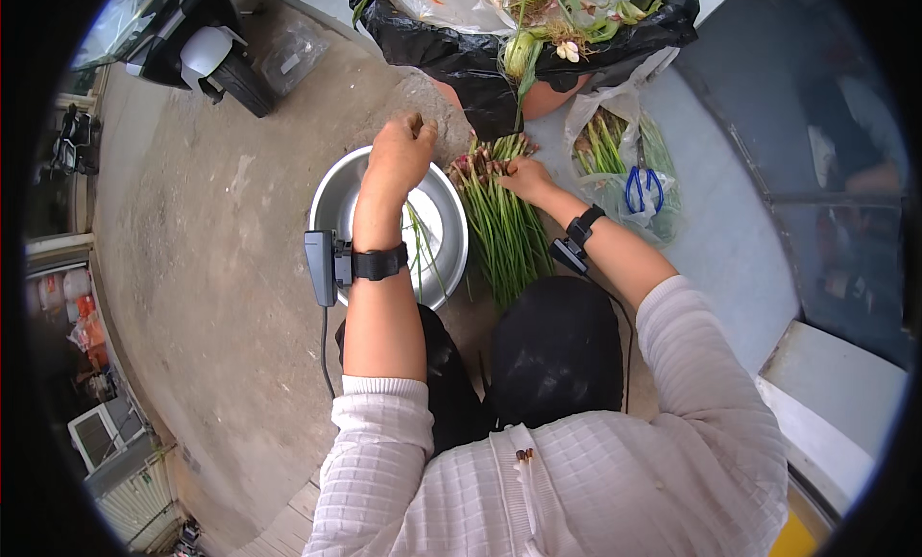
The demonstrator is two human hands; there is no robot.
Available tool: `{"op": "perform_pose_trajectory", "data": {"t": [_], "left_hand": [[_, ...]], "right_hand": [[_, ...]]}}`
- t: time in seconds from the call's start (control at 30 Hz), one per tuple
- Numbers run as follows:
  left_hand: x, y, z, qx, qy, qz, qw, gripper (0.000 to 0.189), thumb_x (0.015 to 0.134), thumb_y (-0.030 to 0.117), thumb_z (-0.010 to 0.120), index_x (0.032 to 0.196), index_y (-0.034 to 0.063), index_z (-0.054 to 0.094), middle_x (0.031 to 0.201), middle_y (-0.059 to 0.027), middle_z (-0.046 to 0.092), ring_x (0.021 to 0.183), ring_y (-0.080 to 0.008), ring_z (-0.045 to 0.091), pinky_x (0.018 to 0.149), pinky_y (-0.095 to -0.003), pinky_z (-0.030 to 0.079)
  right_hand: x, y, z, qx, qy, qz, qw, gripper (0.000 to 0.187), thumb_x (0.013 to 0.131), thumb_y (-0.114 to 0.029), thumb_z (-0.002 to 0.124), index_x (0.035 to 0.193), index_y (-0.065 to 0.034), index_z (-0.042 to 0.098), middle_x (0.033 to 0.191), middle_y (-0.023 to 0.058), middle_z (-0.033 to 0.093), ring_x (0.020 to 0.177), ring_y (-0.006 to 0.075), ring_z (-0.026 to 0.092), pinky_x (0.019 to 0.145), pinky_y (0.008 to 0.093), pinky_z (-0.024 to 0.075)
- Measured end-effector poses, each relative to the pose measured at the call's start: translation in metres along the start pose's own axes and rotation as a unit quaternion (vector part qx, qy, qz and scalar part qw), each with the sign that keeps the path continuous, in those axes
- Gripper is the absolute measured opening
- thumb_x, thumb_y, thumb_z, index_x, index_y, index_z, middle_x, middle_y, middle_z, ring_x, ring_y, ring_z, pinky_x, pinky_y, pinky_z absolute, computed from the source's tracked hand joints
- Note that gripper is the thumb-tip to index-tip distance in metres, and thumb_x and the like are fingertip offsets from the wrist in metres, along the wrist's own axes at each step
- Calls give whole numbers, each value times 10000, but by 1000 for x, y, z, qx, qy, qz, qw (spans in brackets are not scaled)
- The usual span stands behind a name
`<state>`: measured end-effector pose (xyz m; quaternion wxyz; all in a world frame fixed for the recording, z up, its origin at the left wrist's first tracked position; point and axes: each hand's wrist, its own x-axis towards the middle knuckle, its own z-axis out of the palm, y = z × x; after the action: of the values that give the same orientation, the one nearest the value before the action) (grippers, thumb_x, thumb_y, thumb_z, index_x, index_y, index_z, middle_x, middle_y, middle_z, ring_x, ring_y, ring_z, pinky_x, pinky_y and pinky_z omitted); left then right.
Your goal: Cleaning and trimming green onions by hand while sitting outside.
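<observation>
My left hand (400, 154) hangs over the far rim of a round metal basin (324, 190), its fingers curled together. Whether anything is pinched in those fingertips cannot be made out. A few thin green stalks (426, 251) lie inside the basin, partly behind my forearm. To its right, a thick bunch of spring onions (504, 233) rests on the ground, reddish bulb ends pointing away from me. The fingertips of my right hand (531, 181) pinch at those bulb ends from the right side.
Beyond the bunch stands a reddish tub (551, 96) lined with a black plastic bag (461, 56), heaped with roots and trimmings. Blue-handled scissors (643, 190) lie on a clear bag of more spring onions (605, 143). A wheeled vehicle (223, 60) is at the upper left.
</observation>
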<state>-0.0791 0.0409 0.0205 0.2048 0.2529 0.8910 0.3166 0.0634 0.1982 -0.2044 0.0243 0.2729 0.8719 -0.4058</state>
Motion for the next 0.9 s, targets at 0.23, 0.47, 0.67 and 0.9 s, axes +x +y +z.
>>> {"op": "perform_pose_trajectory", "data": {"t": [0.23,0.47,0.67,0.9], "left_hand": [[-11,-2,-1,24,-16,2,1000,334,861,253,559,994,-45,633,947,-278,634,941,-423,607,816,-427,463],[-16,32,30,-149,-264,111,947,207,861,180,654,899,-15,596,760,-23,591,691,-104,518,664,-272,433],[-30,90,36,-273,-207,144,928,154,831,77,691,905,40,561,775,15,603,661,-35,536,564,-190,409],[-39,109,20,-448,-242,111,854,217,835,37,663,1029,26,568,843,9,621,672,-29,529,576,-184,405]], "right_hand": [[-7,-4,-7,142,-44,22,989,208,739,-152,689,829,-2,577,702,94,605,608,211,584,575,338,476],[-64,-86,-147,421,-142,-51,895,116,870,-82,622,923,-17,542,752,26,603,629,93,574,564,227,468],[-79,-129,-203,452,-71,-114,882,117,881,-87,621,920,-24,531,756,27,600,616,80,564,542,227,464],[-86,-158,-247,359,-56,-150,920,109,869,-81,626,872,-2,550,681,38,582,539,86,544,486,218,448]]}}
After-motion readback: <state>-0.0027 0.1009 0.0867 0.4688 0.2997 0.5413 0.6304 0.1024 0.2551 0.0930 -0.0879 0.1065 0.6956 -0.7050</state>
